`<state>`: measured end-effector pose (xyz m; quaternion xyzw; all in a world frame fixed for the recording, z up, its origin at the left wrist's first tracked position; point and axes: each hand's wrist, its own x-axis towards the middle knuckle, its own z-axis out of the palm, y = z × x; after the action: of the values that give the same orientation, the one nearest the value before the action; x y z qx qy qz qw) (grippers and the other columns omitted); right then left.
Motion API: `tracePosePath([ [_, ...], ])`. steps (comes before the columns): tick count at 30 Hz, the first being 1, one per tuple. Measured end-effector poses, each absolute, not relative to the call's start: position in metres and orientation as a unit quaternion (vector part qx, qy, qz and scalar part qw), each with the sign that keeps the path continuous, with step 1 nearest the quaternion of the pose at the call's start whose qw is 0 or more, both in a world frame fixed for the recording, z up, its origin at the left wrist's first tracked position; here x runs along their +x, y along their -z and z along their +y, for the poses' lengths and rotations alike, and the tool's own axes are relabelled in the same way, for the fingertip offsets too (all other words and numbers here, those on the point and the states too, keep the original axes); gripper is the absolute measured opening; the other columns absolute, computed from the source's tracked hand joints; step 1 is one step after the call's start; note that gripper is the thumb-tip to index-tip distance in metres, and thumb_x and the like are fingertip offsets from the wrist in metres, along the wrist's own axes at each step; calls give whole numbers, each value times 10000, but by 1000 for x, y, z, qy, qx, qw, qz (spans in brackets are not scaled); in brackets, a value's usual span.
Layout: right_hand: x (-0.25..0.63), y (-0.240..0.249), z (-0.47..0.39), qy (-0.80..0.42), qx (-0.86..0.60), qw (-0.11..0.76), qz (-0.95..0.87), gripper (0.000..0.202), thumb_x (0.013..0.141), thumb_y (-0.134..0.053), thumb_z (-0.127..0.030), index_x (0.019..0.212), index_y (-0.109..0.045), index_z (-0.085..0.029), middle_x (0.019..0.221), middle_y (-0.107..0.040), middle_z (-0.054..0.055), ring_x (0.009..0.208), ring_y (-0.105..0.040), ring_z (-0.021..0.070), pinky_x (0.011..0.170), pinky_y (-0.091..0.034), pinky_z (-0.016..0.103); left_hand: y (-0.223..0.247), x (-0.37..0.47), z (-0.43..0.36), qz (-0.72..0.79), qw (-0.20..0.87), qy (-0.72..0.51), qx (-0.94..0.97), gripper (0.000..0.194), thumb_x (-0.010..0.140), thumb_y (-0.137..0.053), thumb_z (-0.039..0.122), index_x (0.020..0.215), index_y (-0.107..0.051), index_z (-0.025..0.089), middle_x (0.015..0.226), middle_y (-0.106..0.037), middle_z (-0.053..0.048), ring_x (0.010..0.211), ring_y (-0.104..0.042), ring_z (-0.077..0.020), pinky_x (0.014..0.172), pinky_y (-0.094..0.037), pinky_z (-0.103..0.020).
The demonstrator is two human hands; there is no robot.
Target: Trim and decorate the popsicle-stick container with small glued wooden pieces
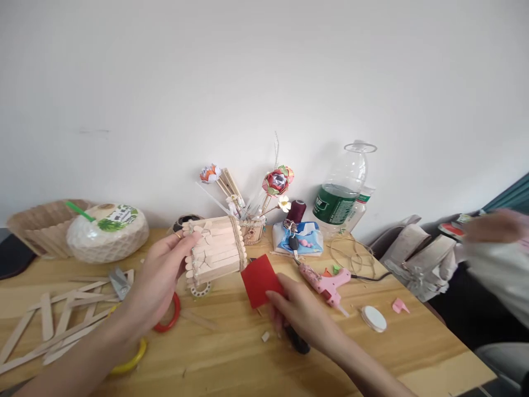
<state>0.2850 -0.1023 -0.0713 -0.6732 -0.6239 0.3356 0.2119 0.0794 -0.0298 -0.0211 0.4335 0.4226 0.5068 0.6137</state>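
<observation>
The stick box (215,249) is gripped in the left hand (159,275), held above the table (231,353). Just right of it, the right hand (301,314) pinches a red card (259,280). A pink glue gun (324,282) lies beyond the right hand; loose sticks (53,325) lie left of the left hand.

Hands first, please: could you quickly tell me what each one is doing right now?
Left hand: closed on the popsicle-stick house, held above the table.
Right hand: pinching the red paper square.

Single head-worn view, looking forward and down, close over the wooden table (231,353), facing the white wall (264,82)
</observation>
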Motion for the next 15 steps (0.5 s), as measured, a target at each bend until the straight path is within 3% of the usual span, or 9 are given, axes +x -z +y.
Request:
tracePosePath([
  [3,273,73,-72,-330,-672,196,-633,269,908,-534,-339,1098,-563,-151,1017,-619,48,805,-623,146,685,-534,330,20,75,-26,422,610,-492,455,302,643,-767,366,828,-660,153,670,-688,11,580,-604,-148,533,-444,-216],
  [5,276,73,-61,-294,-676,195,-647,298,902,-542,-337,1146,-546,-166,1112,-590,66,902,-609,176,756,-523,376,20,73,-26,419,612,-459,488,309,671,-741,406,840,-655,162,691,-690,3,609,-613,-162,585,-466,-239],
  [7,283,72,-59,-255,-676,199,-662,273,907,-532,-344,1112,-563,-166,1073,-607,58,878,-612,167,756,-518,370,21,70,-25,412,605,-418,539,314,739,-667,459,866,-641,173,722,-687,-2,656,-617,-168,632,-469,-249],
  [11,297,70,-69,-224,-639,227,-700,222,938,-431,-302,963,-617,-184,722,-636,-13,612,-607,123,611,-496,279,26,67,-21,399,585,-372,600,327,833,-536,489,846,-615,172,745,-657,-1,703,-595,-158,657,-440,-245],
  [15,294,57,-83,-178,-601,293,-722,332,949,-343,-396,857,-596,-201,731,-634,4,652,-606,135,616,-483,256,28,67,-21,391,583,-304,644,347,861,-491,471,758,-590,155,688,-603,2,666,-553,-153,619,-404,-251],
])
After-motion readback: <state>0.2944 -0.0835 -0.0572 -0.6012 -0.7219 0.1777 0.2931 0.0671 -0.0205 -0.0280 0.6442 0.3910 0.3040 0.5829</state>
